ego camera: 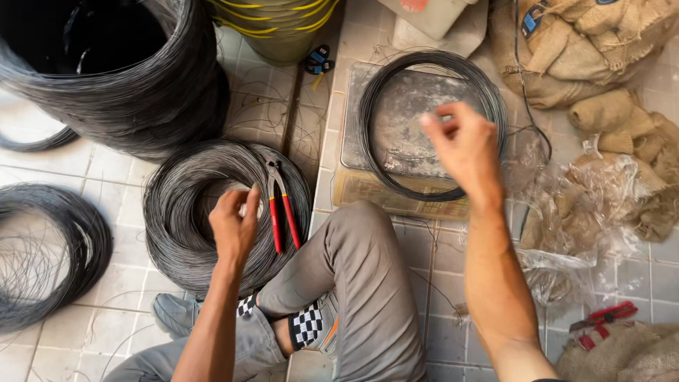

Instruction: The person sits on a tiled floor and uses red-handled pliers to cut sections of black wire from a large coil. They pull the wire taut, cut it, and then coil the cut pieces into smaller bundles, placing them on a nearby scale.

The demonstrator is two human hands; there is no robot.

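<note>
Floor: pale tiled floor, wire coils all around.
Left hand: fingers curled together over the dark wire coil, beside red-handled pliers.
Right hand: fingertips pinching thin wire above the wire loop on the scale.

Wire coil under left hand: thin dark metal, dull grey sheen, fine strands. Smaller wire loop by right hand: same metal, slightly glossier. Scale platform beneath: brushed metal, scuffed, matt w/ whitish smears. Pliers: steel jaws, red plastic grips, smooth & shiny. Sacks: coarse burlap, rough weave. Plastic bags: clear film, crinkled, glossy. Floor tiles: pale ceramic, semi-gloss, grimy grout. Trousers: grey cloth, matt.
</note>
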